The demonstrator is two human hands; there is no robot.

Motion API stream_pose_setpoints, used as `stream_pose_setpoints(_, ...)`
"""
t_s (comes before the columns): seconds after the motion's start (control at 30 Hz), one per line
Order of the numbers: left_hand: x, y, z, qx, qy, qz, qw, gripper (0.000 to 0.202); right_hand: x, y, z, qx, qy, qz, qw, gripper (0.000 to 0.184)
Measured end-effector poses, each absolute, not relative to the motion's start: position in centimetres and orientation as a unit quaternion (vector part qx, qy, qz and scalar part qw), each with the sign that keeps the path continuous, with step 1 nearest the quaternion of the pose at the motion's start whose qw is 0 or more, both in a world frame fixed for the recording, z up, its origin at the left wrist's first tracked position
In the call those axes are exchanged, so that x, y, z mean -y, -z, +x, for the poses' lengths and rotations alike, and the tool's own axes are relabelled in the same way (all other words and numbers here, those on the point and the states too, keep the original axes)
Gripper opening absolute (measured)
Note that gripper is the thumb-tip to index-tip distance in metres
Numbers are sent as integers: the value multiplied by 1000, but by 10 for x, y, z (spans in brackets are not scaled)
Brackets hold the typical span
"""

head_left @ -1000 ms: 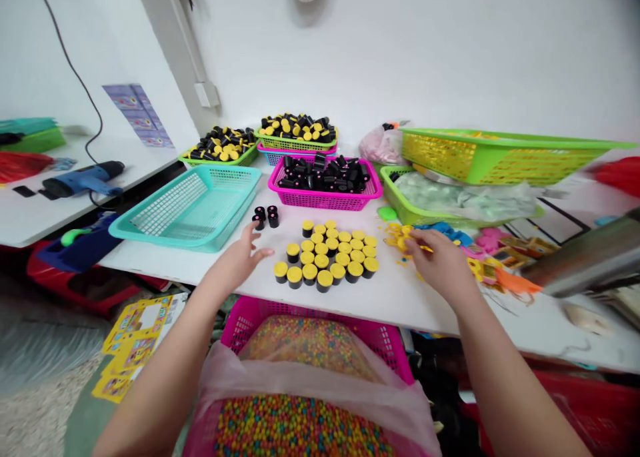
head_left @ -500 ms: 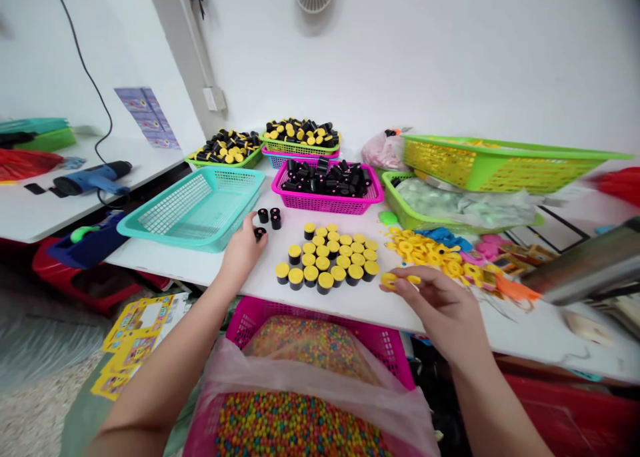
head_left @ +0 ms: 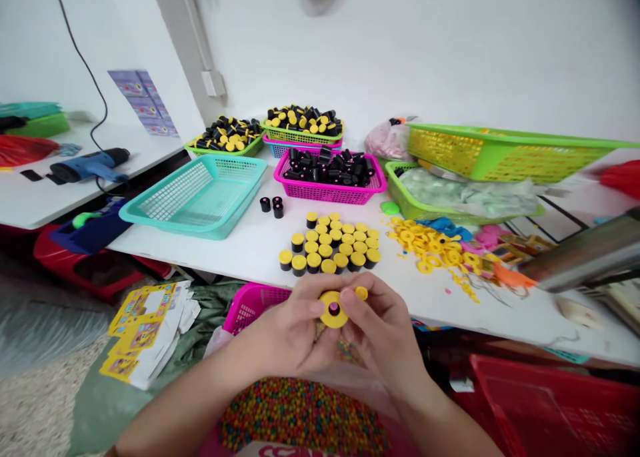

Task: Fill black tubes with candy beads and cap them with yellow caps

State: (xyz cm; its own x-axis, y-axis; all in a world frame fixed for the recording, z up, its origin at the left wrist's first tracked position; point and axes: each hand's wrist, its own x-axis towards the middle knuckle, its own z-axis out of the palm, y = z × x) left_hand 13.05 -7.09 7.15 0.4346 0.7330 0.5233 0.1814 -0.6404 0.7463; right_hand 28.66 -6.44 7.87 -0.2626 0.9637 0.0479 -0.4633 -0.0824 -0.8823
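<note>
My hands [head_left: 330,324] are together above the table's front edge, holding a yellow ring [head_left: 331,309] around the end of a small black cylinder with a pink centre. My left hand [head_left: 285,327] grips it from the left, and my right hand [head_left: 380,330] pinches it from the right. A second yellow piece [head_left: 361,293] shows at my right fingertips. Just beyond my hands stands a block of yellow-capped black cylinders [head_left: 327,242]. Two uncapped black cylinders [head_left: 273,206] stand to the left, and loose yellow rings [head_left: 433,249] lie to the right.
A pink basket of black cylinders [head_left: 330,177] and a teal mesh basket [head_left: 195,197] sit on the white table [head_left: 240,257]. Baskets of capped pieces stand behind them. Below my hands, a pink basket [head_left: 255,307] holds coloured beads [head_left: 303,420]. A blue heat gun [head_left: 90,166] lies at left.
My hands have come together at the centre from either side. The left hand now holds a black cylinder taken from the small group, and the right has brought yellow rings to it.
</note>
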Motion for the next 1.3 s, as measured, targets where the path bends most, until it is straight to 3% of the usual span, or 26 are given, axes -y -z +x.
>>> stream_pose_setpoints(0.2, 71, -70, 127, -276, -432, 824, 244, 33, 71, -67, 282, 421, -677, -276, 536, 26)
stream_pose_setpoints(0.5, 67, -63, 129, -294, -408, 817, 281, 29, 65, -55, 282, 464, -642, -271, 547, 23)
stream_pose_setpoints(0.63, 60, -51, 129, -224, -478, 802, 278, 45, 63, -53, 280, 526, -563, -287, 569, 21)
stream_pose_setpoints(0.77, 65, -41, 128, -199, -488, 751, 398, 47, 60, -54, 288, 673, -325, -300, 593, 6)
stream_pose_setpoints(0.9, 78, -45, 131, -218, -474, 588, 618, 37, 54, -45, 300, 817, -155, -200, 519, 70)
stream_pose_setpoints(0.97, 81, -48, 135, -180, -458, 481, 725, 36, 54, -37, 303, 837, -145, -187, 494, 84)
stream_pose_setpoints(1.07, 81, -48, 142, -113, -434, 373, 812, 34, 57, -28, 302, 824, -159, -184, 512, 75)
stream_pose_setpoints(1.3, 81, -50, 155, -42, -458, 315, 830, 32, 71, -35, 298, 777, -232, -202, 549, 53)
